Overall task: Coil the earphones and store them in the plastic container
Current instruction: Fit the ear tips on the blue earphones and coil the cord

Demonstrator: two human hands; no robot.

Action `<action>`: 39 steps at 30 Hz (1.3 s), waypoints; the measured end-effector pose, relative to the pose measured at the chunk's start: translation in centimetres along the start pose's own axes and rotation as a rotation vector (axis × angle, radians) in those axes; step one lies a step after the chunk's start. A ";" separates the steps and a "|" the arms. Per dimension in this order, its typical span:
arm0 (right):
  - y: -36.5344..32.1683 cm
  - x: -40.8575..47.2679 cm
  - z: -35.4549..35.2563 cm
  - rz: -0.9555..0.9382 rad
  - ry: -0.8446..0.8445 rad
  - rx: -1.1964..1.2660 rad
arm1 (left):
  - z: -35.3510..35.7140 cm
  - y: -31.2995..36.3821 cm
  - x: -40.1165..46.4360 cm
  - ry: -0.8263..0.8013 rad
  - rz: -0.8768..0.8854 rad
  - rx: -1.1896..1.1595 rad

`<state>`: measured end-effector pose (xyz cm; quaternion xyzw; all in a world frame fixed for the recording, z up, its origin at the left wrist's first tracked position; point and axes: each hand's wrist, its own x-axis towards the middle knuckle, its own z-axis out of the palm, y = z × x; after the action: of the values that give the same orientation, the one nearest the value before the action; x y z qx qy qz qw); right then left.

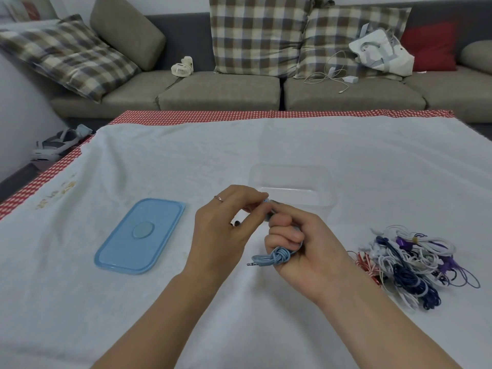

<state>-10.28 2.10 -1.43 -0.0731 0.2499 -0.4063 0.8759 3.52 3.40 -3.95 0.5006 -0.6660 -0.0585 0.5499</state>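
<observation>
White cloth (266, 145) over table. Right hand (300, 246) fisted round coiled light-blue earphones (274, 258), plug poking left; left hand (223, 225) pinches their upper end. Clear plastic container (292, 179) just behind, empty.

A light blue earphone coil (274, 258) is seen beside a translucent blue lid (139, 235) and a clear container (292, 179). The desk (159, 161) is covered in white, edged in red-and-white check. White, purple, navy and red cables (410, 262) are piled at right.
</observation>
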 end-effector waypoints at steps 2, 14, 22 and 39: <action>-0.1 0.0 -0.1 0.020 -0.020 0.020 | 0.0 -0.1 0.0 0.001 0.017 -0.009; -0.3 -0.3 -0.3 0.024 -0.014 0.056 | 0.0 0.7 -0.2 -0.096 -0.177 -0.144; -0.3 -0.1 -0.6 0.022 0.001 0.073 | 0.0 0.5 -0.1 -0.085 -0.171 -0.164; -0.1 0.7 -0.2 -0.018 -0.001 0.116 | 0.3 0.1 0.5 -0.094 -0.180 -0.133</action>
<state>-10.07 1.49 -1.83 -0.0245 0.2249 -0.4279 0.8750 3.30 2.97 -3.68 0.5177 -0.6381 -0.1751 0.5424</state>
